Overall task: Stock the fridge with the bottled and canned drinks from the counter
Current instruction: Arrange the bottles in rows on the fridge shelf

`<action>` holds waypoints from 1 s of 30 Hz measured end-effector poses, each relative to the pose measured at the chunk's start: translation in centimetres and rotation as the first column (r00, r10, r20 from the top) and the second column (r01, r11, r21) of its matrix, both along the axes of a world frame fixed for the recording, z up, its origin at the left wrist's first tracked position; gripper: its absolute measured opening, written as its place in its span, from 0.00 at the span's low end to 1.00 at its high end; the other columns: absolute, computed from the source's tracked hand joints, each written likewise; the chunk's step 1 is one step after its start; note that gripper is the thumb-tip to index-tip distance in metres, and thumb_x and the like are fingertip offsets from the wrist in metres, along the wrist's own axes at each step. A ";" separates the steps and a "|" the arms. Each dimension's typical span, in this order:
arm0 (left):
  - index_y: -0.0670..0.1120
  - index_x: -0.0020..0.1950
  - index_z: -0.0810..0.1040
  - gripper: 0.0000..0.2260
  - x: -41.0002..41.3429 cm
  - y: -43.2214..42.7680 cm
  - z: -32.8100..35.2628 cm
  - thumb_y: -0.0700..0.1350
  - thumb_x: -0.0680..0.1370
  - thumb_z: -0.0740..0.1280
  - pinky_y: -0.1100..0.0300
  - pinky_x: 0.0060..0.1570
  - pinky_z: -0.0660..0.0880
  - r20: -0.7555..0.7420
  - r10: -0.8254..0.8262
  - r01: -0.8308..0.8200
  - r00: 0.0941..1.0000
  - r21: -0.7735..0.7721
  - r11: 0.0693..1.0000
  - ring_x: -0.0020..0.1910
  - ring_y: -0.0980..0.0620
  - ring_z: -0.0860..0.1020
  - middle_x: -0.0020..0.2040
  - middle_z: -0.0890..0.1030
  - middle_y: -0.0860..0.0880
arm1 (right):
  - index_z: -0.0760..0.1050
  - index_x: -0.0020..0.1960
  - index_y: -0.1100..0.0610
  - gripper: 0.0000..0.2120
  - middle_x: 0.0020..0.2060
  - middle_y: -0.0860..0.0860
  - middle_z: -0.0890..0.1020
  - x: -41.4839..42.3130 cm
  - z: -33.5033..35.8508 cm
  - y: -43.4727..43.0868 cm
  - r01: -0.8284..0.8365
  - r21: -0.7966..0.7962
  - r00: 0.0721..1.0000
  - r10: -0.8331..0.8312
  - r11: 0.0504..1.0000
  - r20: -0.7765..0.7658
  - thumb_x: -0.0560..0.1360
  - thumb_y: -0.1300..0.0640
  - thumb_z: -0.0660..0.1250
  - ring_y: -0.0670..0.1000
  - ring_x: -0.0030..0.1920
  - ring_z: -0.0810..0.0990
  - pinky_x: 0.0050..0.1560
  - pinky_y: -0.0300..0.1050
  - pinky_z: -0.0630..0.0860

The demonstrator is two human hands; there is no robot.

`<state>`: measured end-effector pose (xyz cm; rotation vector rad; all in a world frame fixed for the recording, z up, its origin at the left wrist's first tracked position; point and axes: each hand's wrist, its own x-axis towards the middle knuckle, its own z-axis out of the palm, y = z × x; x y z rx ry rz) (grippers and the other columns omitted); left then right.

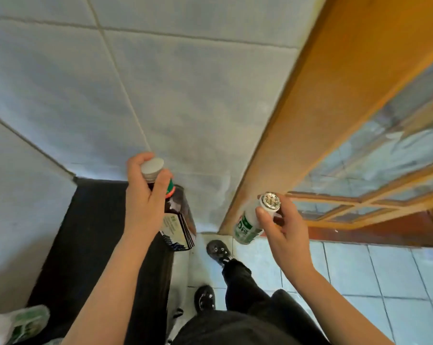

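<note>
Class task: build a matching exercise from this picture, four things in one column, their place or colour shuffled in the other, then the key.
Things:
1 dark bottle
2 white bottle
3 counter
4 wooden frame

Place or colour:
a orange-brown
b in the right hand
c black
d in the left hand

Pairs: 1-d; 2-b; 3-c; 4-a

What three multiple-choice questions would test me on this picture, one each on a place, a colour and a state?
1. Where is the dark bottle? A set down; B in the left hand; C out of sight.
2. What colour is its cap? A white; B red; C blue.
3. How is the right hand? A empty; B flat open; C gripping the green-labelled bottle.
Answers: B, fingers wrap its neck; A, the cap shows white; C, fingers curl round its top.
</note>
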<state>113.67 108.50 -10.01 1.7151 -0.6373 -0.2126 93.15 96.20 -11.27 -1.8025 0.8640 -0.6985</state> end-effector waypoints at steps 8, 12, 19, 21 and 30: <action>0.62 0.55 0.65 0.11 -9.3 -7.9 -0.4 0.45 0.80 0.60 0.73 0.40 0.73 -0.082 -0.486 0.489 0.870 0.026 0.872 0.43 0.67 0.76 0.47 0.73 0.57 | 0.72 0.46 0.39 0.09 0.44 0.31 0.79 -12.5 -0.5 0.7 0.479 0.014 0.877 -0.478 0.878 -0.042 0.76 0.54 0.67 0.35 0.45 0.78 0.41 0.26 0.72; 0.62 0.55 0.65 0.10 -15.3 -11.9 -0.6 0.50 0.77 0.61 0.74 0.43 0.71 -0.109 -0.674 0.681 0.731 0.051 0.730 0.45 0.64 0.75 0.50 0.74 0.51 | 0.71 0.47 0.39 0.11 0.42 0.31 0.79 -18.5 -0.5 0.6 0.670 0.034 0.742 -0.667 0.742 -0.061 0.76 0.56 0.65 0.33 0.46 0.77 0.41 0.26 0.72; 0.65 0.55 0.67 0.10 -27.5 -18.4 -1.9 0.54 0.75 0.62 0.70 0.42 0.74 -0.181 -0.867 0.886 0.464 0.087 0.456 0.45 0.60 0.76 0.48 0.76 0.59 | 0.73 0.50 0.42 0.06 0.45 0.39 0.80 -29.8 -1.6 0.3 0.887 0.106 0.457 -0.887 0.449 -0.068 0.75 0.52 0.65 0.35 0.47 0.77 0.40 0.26 0.72; 0.64 0.55 0.67 0.10 -31.9 -20.5 -2.4 0.53 0.75 0.62 0.70 0.43 0.73 -0.195 -0.901 0.922 0.386 0.092 0.375 0.45 0.61 0.76 0.47 0.76 0.61 | 0.74 0.50 0.44 0.06 0.44 0.40 0.80 -33.7 -1.9 0.0 0.916 0.117 0.393 -0.917 0.383 -0.073 0.76 0.53 0.66 0.34 0.45 0.77 0.39 0.26 0.72; 0.64 0.56 0.67 0.13 -53.6 -29.3 -3.6 0.59 0.73 0.63 0.66 0.51 0.72 -0.202 -0.965 0.985 0.166 0.078 0.153 0.51 0.57 0.76 0.52 0.75 0.60 | 0.72 0.50 0.41 0.08 0.45 0.37 0.79 -51.9 -2.1 -3.7 0.978 0.103 0.191 -0.976 0.180 -0.108 0.75 0.53 0.66 0.35 0.48 0.77 0.38 0.29 0.74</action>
